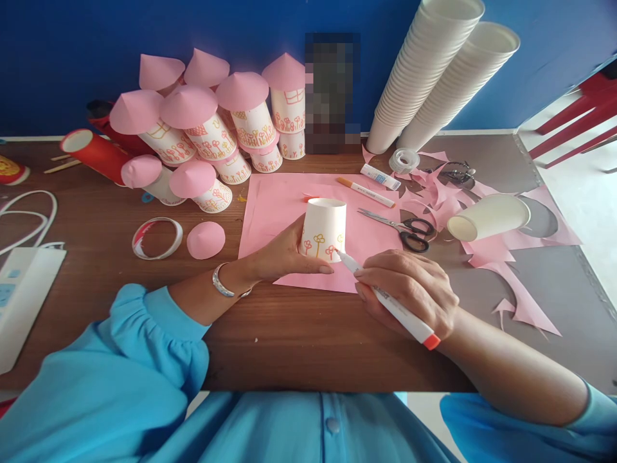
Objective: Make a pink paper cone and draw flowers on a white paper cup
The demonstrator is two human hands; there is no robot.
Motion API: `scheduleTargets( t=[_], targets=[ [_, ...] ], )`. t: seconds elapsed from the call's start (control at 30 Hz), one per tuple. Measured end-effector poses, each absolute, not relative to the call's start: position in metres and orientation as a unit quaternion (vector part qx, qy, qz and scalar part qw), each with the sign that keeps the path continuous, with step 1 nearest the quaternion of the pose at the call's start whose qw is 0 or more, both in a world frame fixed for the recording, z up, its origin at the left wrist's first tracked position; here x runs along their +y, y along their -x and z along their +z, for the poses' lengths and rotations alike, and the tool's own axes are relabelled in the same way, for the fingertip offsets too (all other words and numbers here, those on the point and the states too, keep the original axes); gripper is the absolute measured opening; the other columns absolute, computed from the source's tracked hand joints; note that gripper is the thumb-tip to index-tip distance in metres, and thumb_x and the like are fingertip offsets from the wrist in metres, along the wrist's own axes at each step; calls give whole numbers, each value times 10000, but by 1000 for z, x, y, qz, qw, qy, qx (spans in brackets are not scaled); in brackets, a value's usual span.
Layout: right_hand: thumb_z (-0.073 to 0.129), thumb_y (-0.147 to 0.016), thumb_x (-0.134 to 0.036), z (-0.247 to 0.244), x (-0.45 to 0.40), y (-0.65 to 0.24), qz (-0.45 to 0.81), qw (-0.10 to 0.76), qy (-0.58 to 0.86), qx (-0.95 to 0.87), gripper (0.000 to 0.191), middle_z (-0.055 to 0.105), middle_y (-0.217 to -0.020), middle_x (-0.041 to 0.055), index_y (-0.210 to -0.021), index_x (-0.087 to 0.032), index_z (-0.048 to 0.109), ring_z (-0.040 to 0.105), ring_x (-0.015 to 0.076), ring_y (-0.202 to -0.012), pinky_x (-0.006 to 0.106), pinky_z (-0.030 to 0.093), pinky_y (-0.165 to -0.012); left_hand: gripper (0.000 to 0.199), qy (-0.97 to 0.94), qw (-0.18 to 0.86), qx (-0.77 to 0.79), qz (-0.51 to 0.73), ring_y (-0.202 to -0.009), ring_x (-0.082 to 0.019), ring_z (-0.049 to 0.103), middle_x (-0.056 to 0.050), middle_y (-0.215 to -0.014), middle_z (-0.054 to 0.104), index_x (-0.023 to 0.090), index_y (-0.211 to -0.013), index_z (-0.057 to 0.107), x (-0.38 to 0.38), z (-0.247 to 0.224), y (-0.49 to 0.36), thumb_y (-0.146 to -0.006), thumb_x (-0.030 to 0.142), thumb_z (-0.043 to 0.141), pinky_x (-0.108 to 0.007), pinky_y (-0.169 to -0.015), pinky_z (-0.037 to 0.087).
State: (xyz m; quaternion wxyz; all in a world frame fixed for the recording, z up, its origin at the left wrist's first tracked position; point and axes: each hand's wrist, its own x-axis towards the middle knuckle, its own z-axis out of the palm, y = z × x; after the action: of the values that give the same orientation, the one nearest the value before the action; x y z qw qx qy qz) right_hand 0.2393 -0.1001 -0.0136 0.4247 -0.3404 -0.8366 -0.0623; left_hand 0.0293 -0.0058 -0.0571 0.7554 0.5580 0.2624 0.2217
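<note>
A white paper cup [325, 222] with red and yellow flowers drawn around its lower part is held by my left hand [289, 254], thumb beneath and fingers behind it. My right hand [412, 289] grips a white marker [398, 313] with a red end, its tip at the cup's lower right by a red flower. Pink paper sheets [270, 225] lie under and behind the cup. On them are an orange-capped marker [369, 192], a glue stick [380, 176] and black-handled scissors [395, 224]. A small red cap [311, 199] shows just behind the cup.
Decorated cup towers with pink cone roofs [190, 106] stand at the back left. A tape roll [157, 238] and a pink cone [205, 240] lie left. Tall cup stacks [427, 58], paper scraps [530, 296] and a lying cup [489, 217] are right.
</note>
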Motion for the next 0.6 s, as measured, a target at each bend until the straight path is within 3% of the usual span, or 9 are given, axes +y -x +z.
scheduleTargets(
  t=[0.6],
  targets=[
    [668,-863,-66,-15,-100,-237,-58,421,329,-843,146,664,-751,33,-975,-155,641,663,156,-643,273,585,-554,631,-559,757,249,228,-886,-174,622,-36,-983,649,190,-1143,557,-5,-58,-31,-643,270,934,-296,-743,527]
  ],
)
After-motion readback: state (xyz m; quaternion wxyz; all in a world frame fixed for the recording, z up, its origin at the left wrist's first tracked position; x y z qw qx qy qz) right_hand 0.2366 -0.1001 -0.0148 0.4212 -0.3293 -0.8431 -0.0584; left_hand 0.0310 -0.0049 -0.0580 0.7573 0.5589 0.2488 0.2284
